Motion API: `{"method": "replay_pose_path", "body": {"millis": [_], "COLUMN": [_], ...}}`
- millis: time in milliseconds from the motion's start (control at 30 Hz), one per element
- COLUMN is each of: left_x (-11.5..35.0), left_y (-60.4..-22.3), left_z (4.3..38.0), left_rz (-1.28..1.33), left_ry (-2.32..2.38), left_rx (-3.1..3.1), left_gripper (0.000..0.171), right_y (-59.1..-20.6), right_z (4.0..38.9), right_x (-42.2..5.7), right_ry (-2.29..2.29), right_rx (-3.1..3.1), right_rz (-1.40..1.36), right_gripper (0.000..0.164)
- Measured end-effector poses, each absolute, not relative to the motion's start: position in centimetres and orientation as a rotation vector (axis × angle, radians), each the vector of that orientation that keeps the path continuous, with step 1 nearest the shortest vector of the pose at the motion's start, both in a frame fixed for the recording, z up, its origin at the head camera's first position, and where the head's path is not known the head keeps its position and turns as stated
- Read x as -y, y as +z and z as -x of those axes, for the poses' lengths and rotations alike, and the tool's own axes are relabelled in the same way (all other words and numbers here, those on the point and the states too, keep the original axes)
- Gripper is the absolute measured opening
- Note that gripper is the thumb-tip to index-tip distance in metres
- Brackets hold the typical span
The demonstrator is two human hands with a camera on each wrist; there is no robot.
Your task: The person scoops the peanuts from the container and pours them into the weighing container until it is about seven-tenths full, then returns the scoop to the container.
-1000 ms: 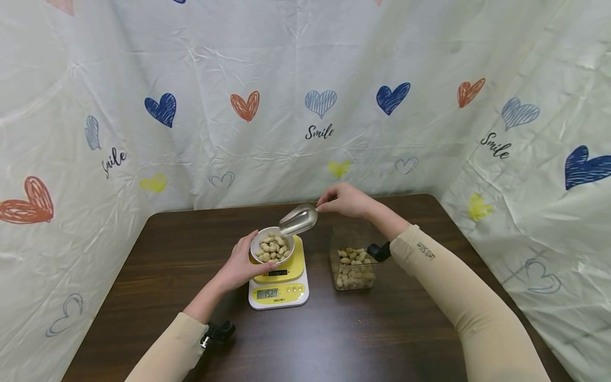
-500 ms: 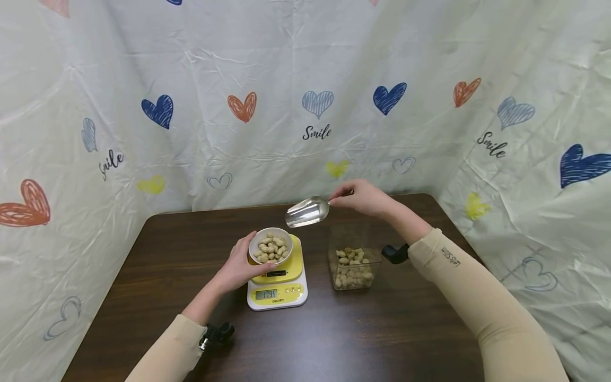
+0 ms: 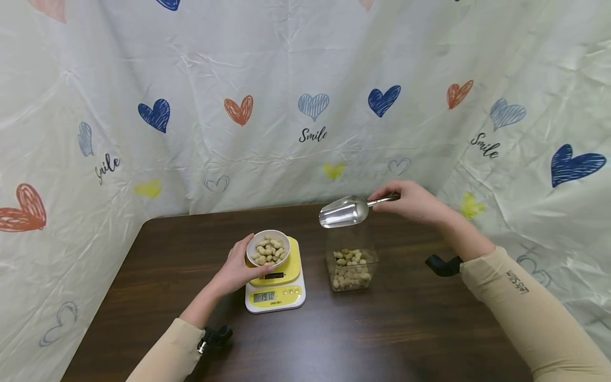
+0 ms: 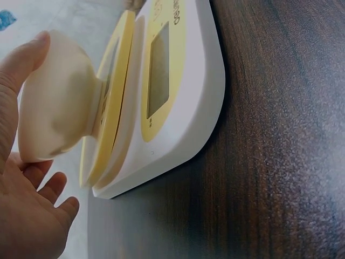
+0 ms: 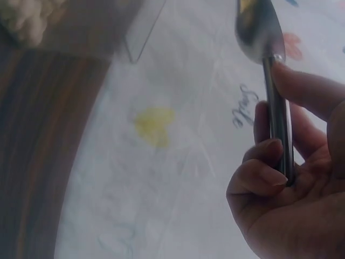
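Note:
My left hand holds a small white bowl of unshelled peanuts, thumb on one side and fingers on the other. Beneath the bowl is a yellow and white kitchen scale, its display reading about 191.0. In the left wrist view the bowl's foot rests on the yellow platform. A shiny metal scoop is in my right hand, tilted above the clear container; no peanuts show in it. The right wrist view has my thumb and curled fingers around its handle.
A clear plastic container, partly filled with peanuts, stands right of the scale. Everything rests on a dark wooden table. A white curtain printed with hearts hangs behind its far edge.
The scoop in my right hand has moved away from the bowl, rightward to above the container. The scale reading has risen from about 158.9 through 179.5 to 191.0. My left hand stays at the bowl.

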State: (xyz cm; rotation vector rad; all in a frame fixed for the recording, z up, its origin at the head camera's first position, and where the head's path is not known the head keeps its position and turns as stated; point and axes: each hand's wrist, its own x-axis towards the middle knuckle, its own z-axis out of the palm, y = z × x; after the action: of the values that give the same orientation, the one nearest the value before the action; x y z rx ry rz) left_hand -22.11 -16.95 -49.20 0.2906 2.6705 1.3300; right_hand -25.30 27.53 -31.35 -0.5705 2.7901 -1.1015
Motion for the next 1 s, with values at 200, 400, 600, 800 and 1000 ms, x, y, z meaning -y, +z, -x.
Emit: {"method": "replay_pose_path", "body": {"millis": [200,400,600,800,1000], "left_x": [17.0,16.9,16.9,16.9,17.0], "left_y": [-49.3,-49.3,-49.5,-49.4,-49.5], "left_z": [22.0,22.0,22.1,22.1,22.1], "left_rz": [-0.291,-0.290,-0.299,-0.300,-0.292], "left_ry": [1.341,1.344,1.352,1.351,1.350], "left_rx": [-2.669,-2.664,-2.667,-2.670,-2.659], "left_gripper": [0.120,0.119,0.118,0.119,0.119], "right_y": [-31.4,-32.1,-33.2,-34.0,-35.7], "right_z": [23.9,23.3,23.7,23.8,24.4], "right_x": [-29.4,-30.2,-29.9,-28.1,-26.2], "right_ry": [-1.021,-0.950,-0.879,-0.664,-0.496], "right_rx": [-2.861,-2.860,-2.859,-2.919,-2.901], "right_rz": [0.610,0.581,0.609,0.694,0.787], "right_gripper": [0.026,0.026,0.017,0.009,0.009]}}
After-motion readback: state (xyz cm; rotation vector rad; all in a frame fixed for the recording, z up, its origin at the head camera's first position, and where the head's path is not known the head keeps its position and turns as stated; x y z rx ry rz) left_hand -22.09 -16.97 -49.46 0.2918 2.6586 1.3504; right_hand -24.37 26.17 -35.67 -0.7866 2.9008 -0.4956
